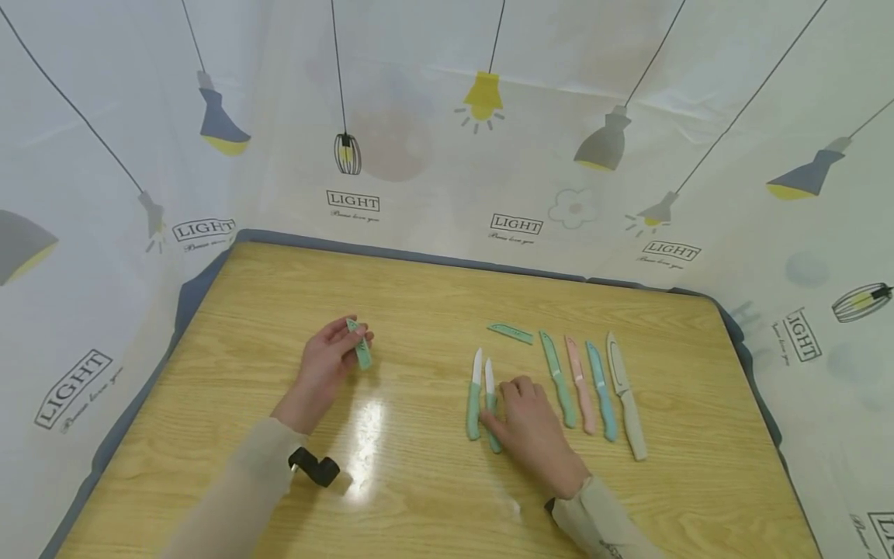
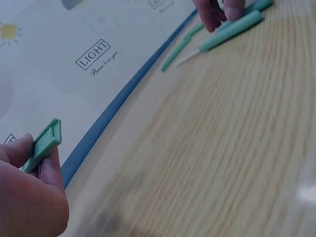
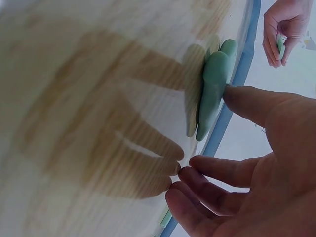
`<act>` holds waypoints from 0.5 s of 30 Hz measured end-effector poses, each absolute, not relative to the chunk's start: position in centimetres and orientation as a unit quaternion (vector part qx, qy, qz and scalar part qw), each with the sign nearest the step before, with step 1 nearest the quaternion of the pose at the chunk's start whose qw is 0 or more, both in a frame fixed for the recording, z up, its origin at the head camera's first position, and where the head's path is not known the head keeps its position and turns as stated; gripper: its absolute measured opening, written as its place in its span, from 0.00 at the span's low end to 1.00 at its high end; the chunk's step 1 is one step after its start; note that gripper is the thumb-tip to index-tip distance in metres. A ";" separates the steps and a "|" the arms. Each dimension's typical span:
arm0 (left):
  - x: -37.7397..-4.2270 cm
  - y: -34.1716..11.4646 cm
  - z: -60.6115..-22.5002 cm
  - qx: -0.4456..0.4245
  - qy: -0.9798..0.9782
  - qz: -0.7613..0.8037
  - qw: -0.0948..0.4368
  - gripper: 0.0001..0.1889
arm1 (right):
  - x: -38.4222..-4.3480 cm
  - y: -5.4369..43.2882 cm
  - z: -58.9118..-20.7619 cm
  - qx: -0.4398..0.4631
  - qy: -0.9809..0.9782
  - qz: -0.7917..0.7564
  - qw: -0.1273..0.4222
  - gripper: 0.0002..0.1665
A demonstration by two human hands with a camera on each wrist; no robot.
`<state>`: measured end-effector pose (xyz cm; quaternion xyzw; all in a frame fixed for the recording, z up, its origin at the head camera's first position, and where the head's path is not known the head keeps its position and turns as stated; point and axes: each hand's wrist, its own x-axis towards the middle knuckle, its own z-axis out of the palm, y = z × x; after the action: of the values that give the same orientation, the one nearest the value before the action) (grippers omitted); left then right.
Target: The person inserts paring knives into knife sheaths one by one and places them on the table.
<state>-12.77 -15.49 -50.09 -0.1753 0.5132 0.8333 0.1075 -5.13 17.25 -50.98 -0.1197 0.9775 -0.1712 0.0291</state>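
My left hand (image 1: 328, 361) pinches a small green blade cover (image 1: 361, 351) between thumb and fingers, raised over the left part of the table. In the left wrist view the hollow end of the cover (image 2: 47, 143) faces outward. My right hand (image 1: 532, 431) is low over the table beside a green-handled knife (image 1: 495, 444) with a bare white blade. Its thumb is at the green handle (image 3: 214, 84), while the other fingertips rest by the tabletop, apart from the handle. A second bare green-handled knife (image 1: 474, 407) lies just to the left, parallel to the first.
Right of my right hand lie a green knife (image 1: 557, 376), a pink knife (image 1: 580, 384), a blue knife (image 1: 601, 390) and a larger cream knife (image 1: 632, 419), all with covered blades. Another green cover (image 1: 511, 334) lies behind the bare blades. Printed cloth walls surround the wooden table (image 1: 412, 497).
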 end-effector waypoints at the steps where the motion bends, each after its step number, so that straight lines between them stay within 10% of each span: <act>1: -12.7 -15.4 -50.1 -0.183 0.503 0.838 0.105 0.30 | -5.1 17.2 -51.0 -0.118 0.978 -0.169 0.030 0.32; 15: -12.4 -14.4 -49.8 -0.214 0.438 0.869 0.082 0.29 | -5.2 17.4 -51.1 -0.141 0.978 -0.152 -0.003 0.22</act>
<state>-12.43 -14.35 -49.81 -0.2145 0.4381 0.8691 0.0819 -5.23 17.41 -51.13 -0.1407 0.9782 -0.1525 -0.0031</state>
